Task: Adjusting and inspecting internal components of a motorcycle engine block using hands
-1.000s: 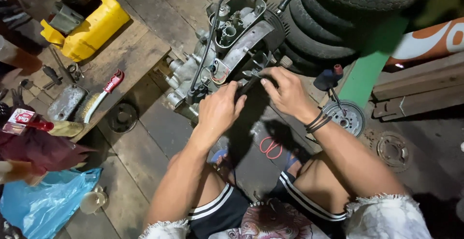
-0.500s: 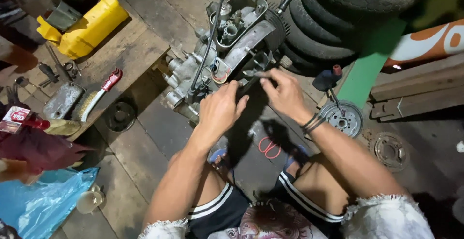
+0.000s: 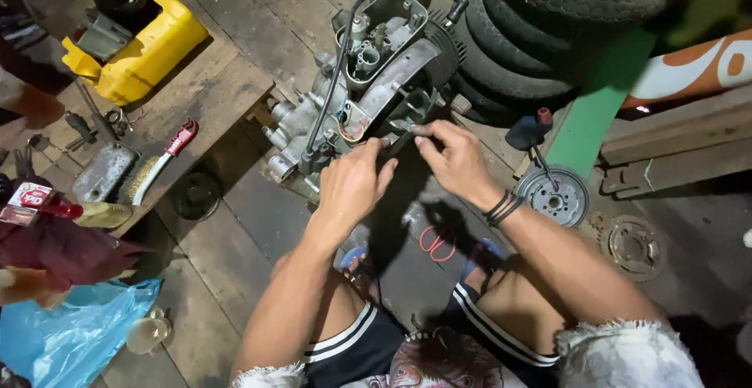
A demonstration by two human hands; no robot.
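Note:
A grey metal engine block (image 3: pixel 376 82) with a black cable lies on the wooden floor in front of me. My left hand (image 3: pixel 354 184) rests on its near side, fingers curled against the casing. My right hand (image 3: pixel 454 161), with dark bands on the wrist, pinches a small part at the engine's lower right edge; what it pinches is too small to tell. My knees and sandalled feet are just below the hands.
Stacked tyres (image 3: pixel 540 35) stand behind the engine. A yellow jerrycan (image 3: pixel 149 51), a wire brush with a red handle (image 3: pixel 160 161), a metal cover (image 3: pixel 102 172) and small tools lie at left. A round metal hub (image 3: pixel 558 196) and a sprocket plate (image 3: pixel 633 245) lie at right. A blue plastic bag (image 3: pixel 70 333) sits at bottom left.
Both hands stay on the engine's near side with only slight finger shifts. The view has drifted a little.

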